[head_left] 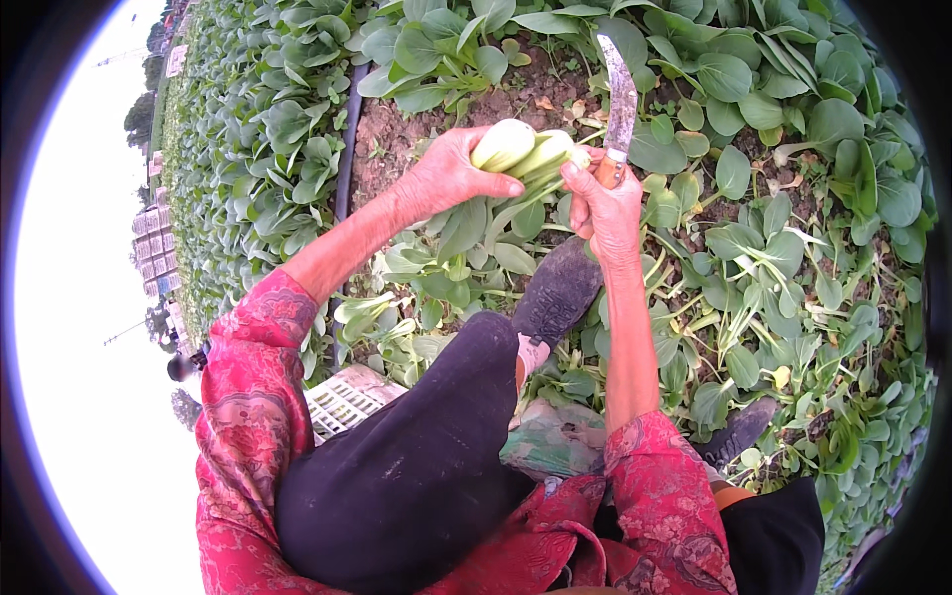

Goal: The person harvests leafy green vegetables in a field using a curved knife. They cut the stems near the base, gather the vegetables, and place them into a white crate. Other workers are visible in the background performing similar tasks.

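My left hand (458,177) is closed round a few heads of bok choy (506,146), their pale bases turned up and their leaves hanging below. In my right hand (607,203) is a curved knife (619,99) with a wooden handle, its stained blade pointing up and away from me. The thumb and fingers of that hand also meet the right side of the bunch, near a cut base. Beneath my hands lie loose bok choy leaves (466,233) on the soil. Part of the knife handle is hidden in my grip.
Standing bok choy (729,59) grows ahead and to the right. Cut leaves and stalks (739,317) litter the ground at right. A dark hose (349,139) runs along the left bed. A white plastic crate (347,399) sits by my knee, and my dark shoe (558,288) is below my hands.
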The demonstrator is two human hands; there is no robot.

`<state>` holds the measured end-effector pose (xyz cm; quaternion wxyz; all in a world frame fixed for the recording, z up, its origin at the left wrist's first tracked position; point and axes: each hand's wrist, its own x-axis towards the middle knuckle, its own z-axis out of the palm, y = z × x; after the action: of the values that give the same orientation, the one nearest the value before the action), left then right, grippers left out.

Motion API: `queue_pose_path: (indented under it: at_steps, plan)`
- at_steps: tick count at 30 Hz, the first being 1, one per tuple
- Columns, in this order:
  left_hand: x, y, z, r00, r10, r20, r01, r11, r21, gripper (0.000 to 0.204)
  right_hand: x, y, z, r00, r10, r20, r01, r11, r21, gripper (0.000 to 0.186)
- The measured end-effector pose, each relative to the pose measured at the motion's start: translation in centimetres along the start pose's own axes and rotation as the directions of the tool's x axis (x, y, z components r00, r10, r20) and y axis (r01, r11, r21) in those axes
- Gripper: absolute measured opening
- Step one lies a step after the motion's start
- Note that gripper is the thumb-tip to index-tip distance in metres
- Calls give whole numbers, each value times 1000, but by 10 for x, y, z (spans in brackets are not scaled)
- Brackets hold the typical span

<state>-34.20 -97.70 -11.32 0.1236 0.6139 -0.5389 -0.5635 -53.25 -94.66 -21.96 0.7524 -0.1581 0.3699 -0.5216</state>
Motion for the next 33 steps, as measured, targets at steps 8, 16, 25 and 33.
queue_pose_path:
  at_steps: [8, 16, 25, 33]
  plan:
    - [31, -23, -18, 999, -38, -1, 35, 897, 441, 54, 16, 5, 3, 992, 127, -15, -120, 877, -465, 40]
    - [74, -83, -102, 944, 220, -247, 110, 494, 863, 53, 70, 49, 19, 989, -53, 136, 146, 387, -910, 39]
    - [77, -95, -100, 922, 253, -292, 154, 453, 878, 13, 115, 64, 55, 984, 31, 176, 175, 15, -984, 37]
    - [27, -90, -100, 857, -367, 361, -49, 641, 766, 55, 38, 34, 39, 938, 217, 270, 260, 71, -963, 29]
